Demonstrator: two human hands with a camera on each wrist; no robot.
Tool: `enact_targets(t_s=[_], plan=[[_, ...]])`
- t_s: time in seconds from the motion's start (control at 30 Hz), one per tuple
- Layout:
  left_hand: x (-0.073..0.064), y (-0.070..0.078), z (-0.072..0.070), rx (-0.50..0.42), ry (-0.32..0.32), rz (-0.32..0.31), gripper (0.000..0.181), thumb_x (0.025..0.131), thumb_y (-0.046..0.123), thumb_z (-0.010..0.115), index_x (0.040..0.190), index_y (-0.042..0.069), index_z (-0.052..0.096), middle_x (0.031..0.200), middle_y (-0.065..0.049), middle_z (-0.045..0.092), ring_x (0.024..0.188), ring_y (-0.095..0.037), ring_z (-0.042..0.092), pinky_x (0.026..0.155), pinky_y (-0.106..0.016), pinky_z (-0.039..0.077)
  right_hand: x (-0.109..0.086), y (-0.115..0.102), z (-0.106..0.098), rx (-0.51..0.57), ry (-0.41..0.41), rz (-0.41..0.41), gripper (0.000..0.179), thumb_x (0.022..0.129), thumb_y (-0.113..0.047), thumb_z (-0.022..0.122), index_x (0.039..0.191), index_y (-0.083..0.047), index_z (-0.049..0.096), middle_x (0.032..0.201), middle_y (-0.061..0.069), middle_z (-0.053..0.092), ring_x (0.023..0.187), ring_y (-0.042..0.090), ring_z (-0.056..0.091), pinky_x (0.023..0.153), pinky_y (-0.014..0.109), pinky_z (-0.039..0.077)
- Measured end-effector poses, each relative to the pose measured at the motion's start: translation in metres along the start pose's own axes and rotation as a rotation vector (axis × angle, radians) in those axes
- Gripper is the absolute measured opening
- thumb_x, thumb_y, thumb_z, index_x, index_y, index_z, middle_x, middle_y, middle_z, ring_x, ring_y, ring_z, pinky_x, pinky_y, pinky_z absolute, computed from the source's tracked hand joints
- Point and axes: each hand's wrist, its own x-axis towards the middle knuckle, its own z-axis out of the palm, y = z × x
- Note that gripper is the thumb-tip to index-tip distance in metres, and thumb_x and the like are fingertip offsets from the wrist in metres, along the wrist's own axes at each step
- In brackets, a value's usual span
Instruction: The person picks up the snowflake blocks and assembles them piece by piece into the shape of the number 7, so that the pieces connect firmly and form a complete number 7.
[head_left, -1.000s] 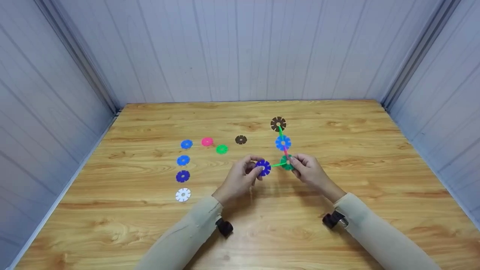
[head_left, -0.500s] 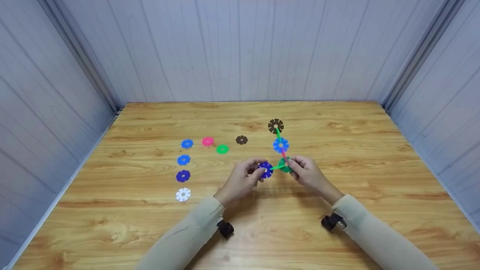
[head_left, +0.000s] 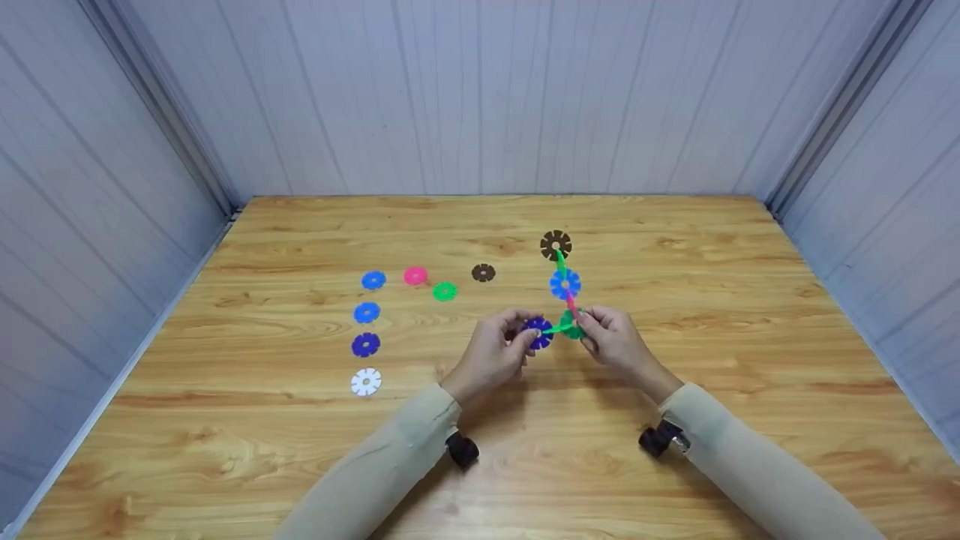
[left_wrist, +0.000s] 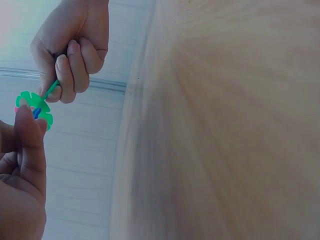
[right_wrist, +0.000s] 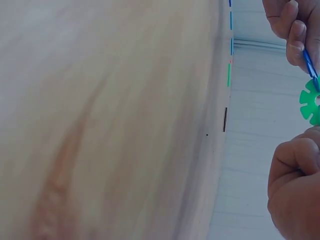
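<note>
A chain of slotted plastic discs is held over the table between both hands. My left hand (head_left: 491, 352) pinches a dark blue disc (head_left: 544, 343) with thumb and fingers. That disc meets a bright green disc (head_left: 556, 328), seen nearly edge-on. My right hand (head_left: 619, 345) pinches the chain at a darker green disc (head_left: 567, 322). Beyond it run a pink disc (head_left: 571, 303), a blue disc (head_left: 557, 286), another bright green disc (head_left: 561, 262) and a brown disc (head_left: 547, 244) at the far end. In the left wrist view, fingers partly cover the green disc (left_wrist: 46, 107).
Loose discs lie flat on the wooden table (head_left: 262, 450) to the left: white (head_left: 358, 382), dark blue (head_left: 358, 345), two blue (head_left: 359, 313), pink (head_left: 409, 276), green (head_left: 438, 292) and brown (head_left: 476, 273). Panelled walls (head_left: 480, 97) enclose the table's back and sides.
My left hand has moved slightly right, bringing the dark blue disc closer to the darker green one. My right hand stays nearly in place. The loose discs lie as before.
</note>
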Motion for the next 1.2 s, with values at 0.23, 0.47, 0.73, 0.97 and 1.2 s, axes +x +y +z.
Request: enact_targets(t_s=[0.23, 0.47, 0.73, 0.97, 1.2], plan=[[0.000, -0.001, 0.002, -0.112, 0.019, -0.051, 0.022, 0.100, 0.002, 0.057, 0.121, -0.002, 0.058, 0.082, -0.021, 0.067, 0.054, -0.017, 0.055, 0.042, -0.026, 0.047, 0.002, -0.010, -0.002, 0.046, -0.033, -0.042, 0.028, 0.108, -0.018, 0.042, 0.091, 0.001, 0.053, 0.062, 0.003, 0.046, 0.045, 0.007, 0.033, 0.041, 0.019, 0.025], [0.000, -0.002, 0.002, -0.212, 0.059, -0.062, 0.017, 0.100, 0.007, 0.058, 0.115, 0.000, 0.052, 0.081, -0.017, 0.070, 0.059, -0.033, 0.060, 0.042, -0.025, 0.046, 0.001, -0.009, 0.000, 0.009, -0.078, -0.094, 0.022, 0.105, -0.016, 0.051, 0.096, 0.004, 0.054, 0.065, 0.004, 0.047, 0.046, 0.007, 0.034, 0.041, 0.020, 0.026], [-0.001, -0.001, 0.012, -0.290, 0.047, -0.102, 0.016, 0.101, 0.009, 0.057, 0.114, 0.003, 0.049, 0.079, -0.015, 0.068, 0.057, -0.019, 0.059, 0.044, -0.025, 0.045, 0.000, -0.001, 0.010, -0.064, -0.196, -0.096, 0.025, 0.102, -0.011, 0.056, 0.100, 0.014, 0.061, 0.065, 0.000, 0.047, 0.052, 0.006, 0.039, 0.046, 0.019, 0.031], [-0.004, -0.003, 0.006, -0.167, -0.040, -0.055, 0.018, 0.102, 0.015, 0.057, 0.116, 0.004, 0.053, 0.070, -0.012, 0.063, 0.056, -0.026, 0.057, 0.048, -0.027, 0.047, -0.002, -0.003, 0.011, -0.025, -0.169, -0.055, 0.024, 0.099, -0.009, 0.061, 0.089, 0.013, 0.063, 0.060, -0.003, 0.043, 0.049, 0.005, 0.034, 0.045, 0.019, 0.026], [-0.010, -0.006, -0.026, 0.056, -0.091, -0.096, 0.024, 0.098, 0.012, 0.062, 0.121, 0.006, 0.056, 0.074, -0.009, 0.062, 0.068, -0.035, 0.060, 0.057, -0.029, 0.048, -0.001, -0.004, 0.008, -0.172, -0.132, -0.131, 0.036, 0.096, -0.009, 0.066, 0.075, 0.018, 0.055, 0.056, -0.004, 0.041, 0.050, 0.007, 0.035, 0.047, 0.021, 0.028]])
